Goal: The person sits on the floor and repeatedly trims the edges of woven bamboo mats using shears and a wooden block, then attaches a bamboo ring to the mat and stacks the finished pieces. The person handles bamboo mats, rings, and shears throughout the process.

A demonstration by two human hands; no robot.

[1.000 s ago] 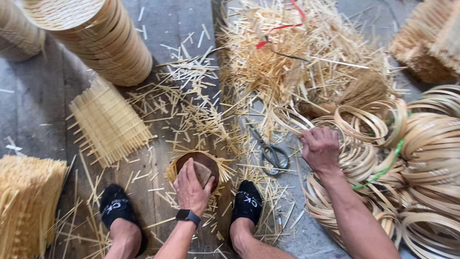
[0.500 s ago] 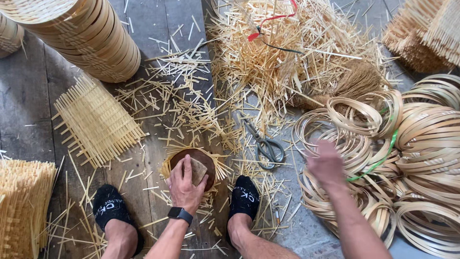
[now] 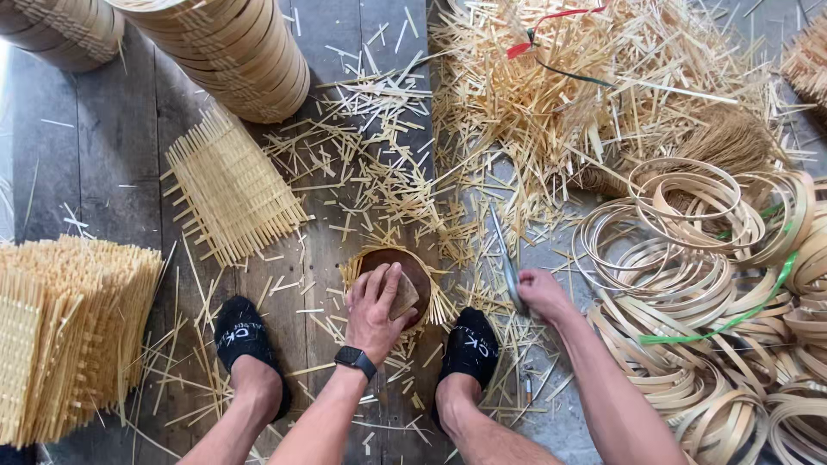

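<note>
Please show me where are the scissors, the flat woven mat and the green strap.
scissors (image 3: 508, 263): head view, on the metal blades.
flat woven mat (image 3: 231, 188): head view, on its woven middle.
green strap (image 3: 732, 320): head view, on its long middle run.
</note>
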